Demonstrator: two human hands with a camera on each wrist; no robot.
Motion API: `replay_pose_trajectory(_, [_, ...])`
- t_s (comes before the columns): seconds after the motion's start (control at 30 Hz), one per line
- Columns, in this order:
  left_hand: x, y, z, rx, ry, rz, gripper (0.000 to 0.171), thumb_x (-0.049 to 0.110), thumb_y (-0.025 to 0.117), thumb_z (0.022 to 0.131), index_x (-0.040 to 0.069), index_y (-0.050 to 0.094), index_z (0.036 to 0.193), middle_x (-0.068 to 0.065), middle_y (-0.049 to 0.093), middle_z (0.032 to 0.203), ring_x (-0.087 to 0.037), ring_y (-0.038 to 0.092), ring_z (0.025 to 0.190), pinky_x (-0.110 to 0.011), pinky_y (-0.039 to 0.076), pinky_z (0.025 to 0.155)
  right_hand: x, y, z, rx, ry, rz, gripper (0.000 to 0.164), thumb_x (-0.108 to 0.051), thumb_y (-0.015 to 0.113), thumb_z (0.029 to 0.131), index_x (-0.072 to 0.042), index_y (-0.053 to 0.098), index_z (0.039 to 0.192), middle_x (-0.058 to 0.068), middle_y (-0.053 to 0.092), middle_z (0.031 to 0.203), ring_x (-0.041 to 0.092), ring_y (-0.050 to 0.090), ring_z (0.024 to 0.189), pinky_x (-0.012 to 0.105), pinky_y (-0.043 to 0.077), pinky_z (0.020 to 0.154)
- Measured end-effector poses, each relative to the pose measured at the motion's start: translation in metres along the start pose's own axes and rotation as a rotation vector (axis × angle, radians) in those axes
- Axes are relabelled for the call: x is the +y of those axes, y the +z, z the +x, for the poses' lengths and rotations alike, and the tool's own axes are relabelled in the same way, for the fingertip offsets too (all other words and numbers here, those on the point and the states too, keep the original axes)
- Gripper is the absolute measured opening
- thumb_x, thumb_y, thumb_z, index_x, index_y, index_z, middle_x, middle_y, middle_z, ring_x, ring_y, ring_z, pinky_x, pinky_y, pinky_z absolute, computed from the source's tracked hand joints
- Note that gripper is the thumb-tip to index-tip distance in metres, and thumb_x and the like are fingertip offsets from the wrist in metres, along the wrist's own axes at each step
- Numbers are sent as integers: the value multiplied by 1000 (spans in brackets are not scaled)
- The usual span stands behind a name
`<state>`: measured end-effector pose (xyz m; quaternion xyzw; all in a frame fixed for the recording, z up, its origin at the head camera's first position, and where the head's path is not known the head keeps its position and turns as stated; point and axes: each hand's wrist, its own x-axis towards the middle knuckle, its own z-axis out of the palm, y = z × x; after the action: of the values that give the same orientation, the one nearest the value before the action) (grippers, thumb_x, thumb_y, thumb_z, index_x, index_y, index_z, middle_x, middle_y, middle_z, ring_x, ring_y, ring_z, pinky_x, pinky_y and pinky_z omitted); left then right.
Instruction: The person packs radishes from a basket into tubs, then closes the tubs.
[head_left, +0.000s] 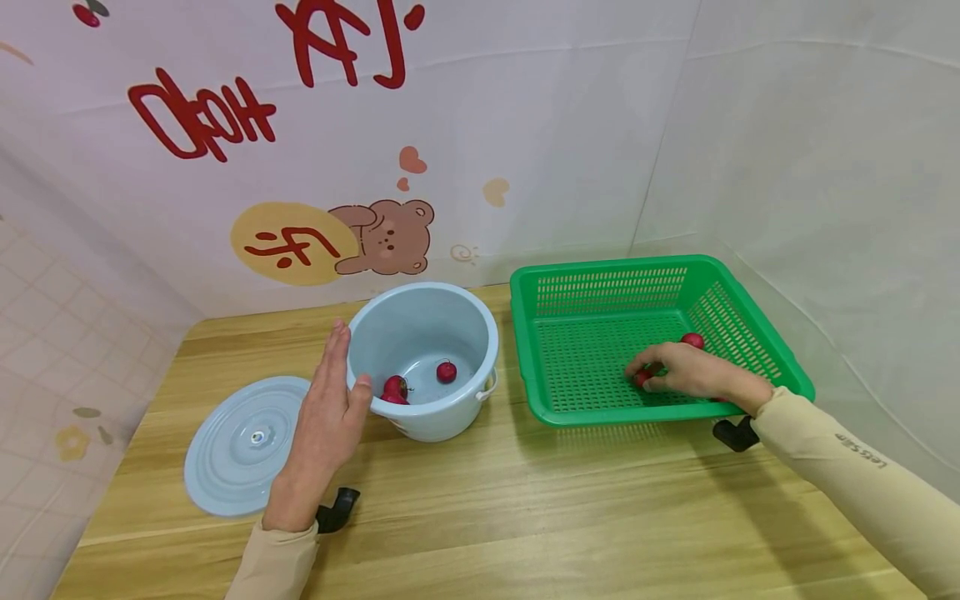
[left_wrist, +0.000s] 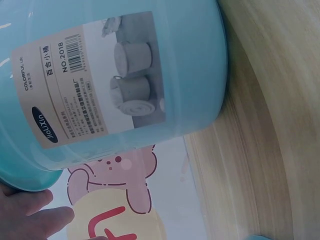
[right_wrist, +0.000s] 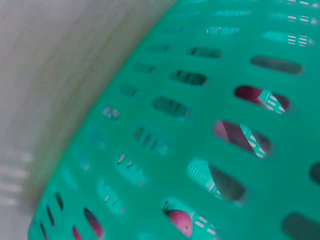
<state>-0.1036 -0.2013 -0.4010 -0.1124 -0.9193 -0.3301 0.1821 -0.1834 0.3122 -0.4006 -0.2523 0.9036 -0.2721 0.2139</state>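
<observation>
My right hand point(head_left: 682, 369) is down in the green basket point(head_left: 540, 415), its curled fingers and thumb around a small red round fruit point(head_left: 642, 377). Another red fruit point(head_left: 692, 340) lies just behind this hand. In the right wrist view the basket's slotted wall point(right_wrist: 145, 125) hides the hand, and a red fruit point(right_wrist: 180, 221) shows through a slot. With fingers straight, my left hand point(head_left: 326, 425) rests at the left rim of the light blue bucket point(head_left: 438, 421). Several red fruits point(head_left: 446, 372) lie on the bucket's floor.
The bucket's round blue lid point(head_left: 232, 462) lies on the wooden table point(head_left: 525, 517), left of the bucket and partly behind my left hand. A white printed cloth point(head_left: 570, 150) hangs along the back. A paper label point(left_wrist: 85, 80) covers the bucket's side.
</observation>
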Motion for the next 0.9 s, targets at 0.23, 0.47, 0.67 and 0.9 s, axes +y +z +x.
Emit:
replay_pose_trajectory(0.23, [0, -1, -1, 4, 1, -3, 68, 37, 43, 110, 3, 21, 164, -7, 16, 173, -32, 20, 157, -64, 28, 118, -2, -2, -4, 52, -1, 5, 28, -5, 68, 98, -5, 72, 126, 10, 72, 122, 30, 67, 112, 37, 58, 84])
replay_pose_trajectory(0.47, [0, -1, -1, 2, 2, -2, 68, 37, 44, 110, 4, 21, 165, -6, 16, 173, -31, 20, 157, -65, 30, 117, -10, -5, -16, 141, -4, 24, 29, -13, 67, 101, -11, 71, 130, 4, 70, 125, 25, 67, 113, 33, 57, 84])
replay_pose_trajectory(0.67, [0, -1, -2, 2, 1, -1, 68, 37, 43, 110, 4, 20, 165, -5, 15, 173, -32, 20, 157, -65, 30, 117, -18, -9, -27, 203, 1, 62, 34, -17, 66, 103, -6, 67, 135, 9, 70, 125, 24, 69, 107, 28, 57, 80])
replay_pose_trajectory(0.9, [1, -1, -1, -6, -4, 1, 68, 36, 43, 110, 4, 20, 165, -7, 16, 173, -32, 20, 157, -65, 29, 118, -30, -9, -36, 281, -17, 83, 33, -24, 65, 104, -16, 67, 135, 1, 72, 123, 18, 72, 106, 24, 56, 85])
